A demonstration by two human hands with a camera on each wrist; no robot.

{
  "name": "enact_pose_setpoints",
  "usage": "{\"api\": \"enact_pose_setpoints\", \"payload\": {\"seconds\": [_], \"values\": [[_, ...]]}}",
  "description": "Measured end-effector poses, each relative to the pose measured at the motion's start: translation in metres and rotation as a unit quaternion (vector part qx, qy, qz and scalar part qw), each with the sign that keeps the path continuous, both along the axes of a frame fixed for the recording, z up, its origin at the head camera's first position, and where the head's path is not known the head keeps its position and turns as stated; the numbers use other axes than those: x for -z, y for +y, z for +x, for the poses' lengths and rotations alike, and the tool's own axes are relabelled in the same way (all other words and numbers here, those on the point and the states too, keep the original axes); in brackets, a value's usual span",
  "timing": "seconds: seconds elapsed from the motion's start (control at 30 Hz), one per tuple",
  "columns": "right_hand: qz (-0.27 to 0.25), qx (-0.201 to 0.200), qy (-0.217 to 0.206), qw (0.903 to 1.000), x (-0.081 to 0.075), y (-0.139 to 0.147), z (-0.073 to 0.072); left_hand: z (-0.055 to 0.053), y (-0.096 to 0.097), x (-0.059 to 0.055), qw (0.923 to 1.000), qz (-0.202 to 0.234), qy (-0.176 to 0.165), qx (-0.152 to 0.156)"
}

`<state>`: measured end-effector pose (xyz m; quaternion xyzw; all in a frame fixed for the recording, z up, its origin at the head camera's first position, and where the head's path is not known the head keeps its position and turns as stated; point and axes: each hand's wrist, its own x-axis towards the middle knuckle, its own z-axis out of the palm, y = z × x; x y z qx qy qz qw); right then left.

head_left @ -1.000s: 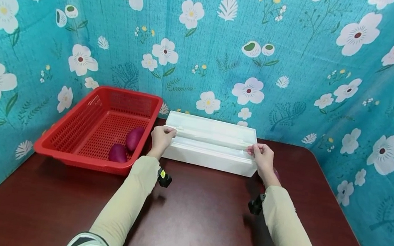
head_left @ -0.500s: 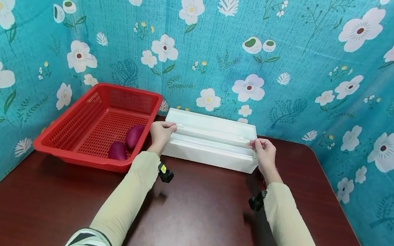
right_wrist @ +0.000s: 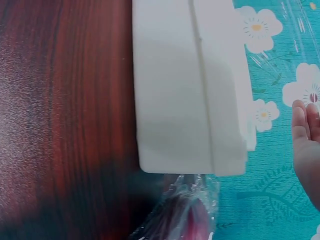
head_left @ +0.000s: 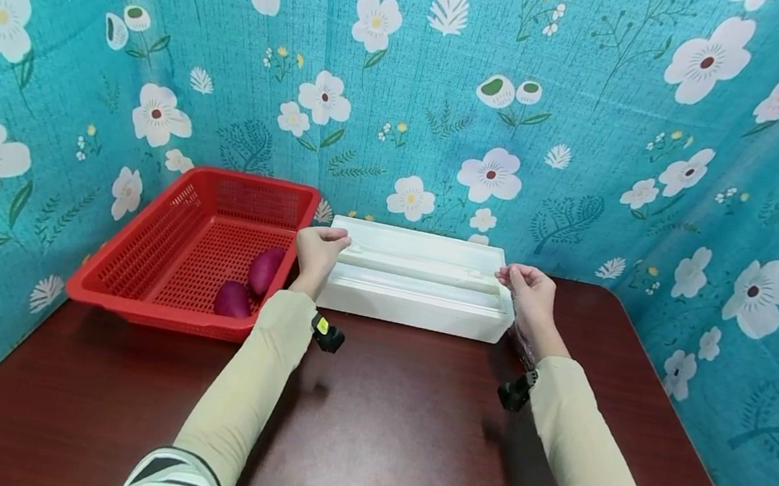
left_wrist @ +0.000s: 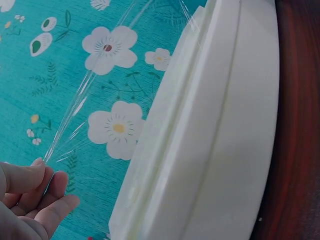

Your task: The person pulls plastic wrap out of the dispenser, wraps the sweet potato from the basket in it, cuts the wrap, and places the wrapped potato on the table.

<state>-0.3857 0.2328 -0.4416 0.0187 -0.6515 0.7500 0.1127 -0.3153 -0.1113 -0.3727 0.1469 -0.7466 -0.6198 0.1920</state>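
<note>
A long white cling film dispenser (head_left: pixel 417 313) stands at the back of the table. My left hand (head_left: pixel 316 259) is at its left end, and in the left wrist view its thumb and fingertips pinch a corner of clear cling film (left_wrist: pixel 80 97), drawn up in creased strands. At the dispenser's right end, my right hand (head_left: pixel 532 303) pinches the film's other side in the head view. The right wrist view shows only part of this hand (right_wrist: pixel 309 155), at the frame edge. The film is hardly visible from the head.
A red plastic basket (head_left: pixel 136 241) at the left holds two purple oval produce pieces (head_left: pixel 266 269). Right of the dispenser, partly behind the right hand, lies a dark reddish thing wrapped in clear film (right_wrist: pixel 192 215). A flowered blue curtain (head_left: pixel 405 129) closes off the back.
Both hands have risen slightly above the dispenser, keeping their pinch. They have drawn a little apart, the right one farther to the right. Basket and dispenser stay in place.
</note>
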Motion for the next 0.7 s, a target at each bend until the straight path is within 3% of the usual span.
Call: {"api": "enact_pose_setpoints", "payload": {"seconds": [0.17,0.23,0.43,0.57,0.67,0.7], "values": [[0.034,0.011,-0.018,0.9992,-0.025,-0.007,0.016,0.003,0.000,-0.011,0.9999,0.013,0.000,0.000],[0.035,0.010,-0.017,0.9992,-0.026,-0.004,0.013,0.003,0.000,-0.015,0.9999,0.012,0.000,0.002],[-0.005,-0.009,-0.002,0.9999,0.007,0.025,-0.036,0.003,0.000,-0.026,0.9998,0.017,0.006,0.008],[-0.031,-0.038,0.017,0.9986,-0.008,0.026,-0.031,0.002,0.000,-0.033,0.9997,0.015,0.015,0.007],[-0.015,-0.042,0.035,0.9984,-0.041,0.012,0.000,0.001,0.000,-0.038,0.9997,0.016,0.017,0.010],[0.000,-0.031,0.046,0.9985,-0.045,0.008,0.003,0.000,0.000,-0.040,0.9997,0.017,0.016,0.011]]}}
